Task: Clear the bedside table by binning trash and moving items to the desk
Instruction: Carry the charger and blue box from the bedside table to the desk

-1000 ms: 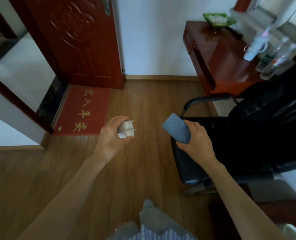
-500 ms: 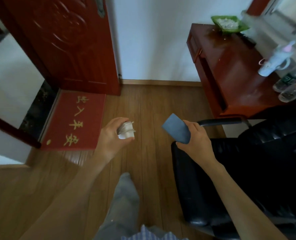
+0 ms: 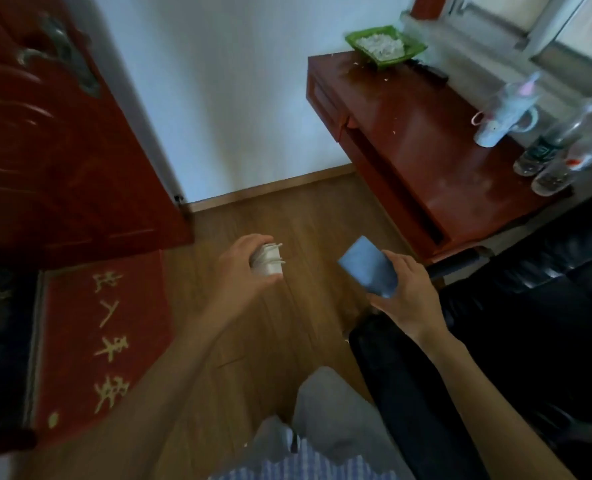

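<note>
Above floor | left hand (image 3: 244, 271) grip closed round white bundle (image 3: 268, 260) | right hand (image 3: 407, 292) grip clasps blue card (image 3: 369, 270)

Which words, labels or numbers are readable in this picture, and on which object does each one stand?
Red door mat: a column of yellow Chinese characters; only "入" and "平" read fairly surely, the rest are blurred.
Two clear bottles on the desk: labels too blurred to read.
Nothing else carries readable text.

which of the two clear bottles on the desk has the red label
The clear bottle at the desk's near right corner, closest to the black chair. Its neighbour, toward the white mug, carries a dark green label.
</note>
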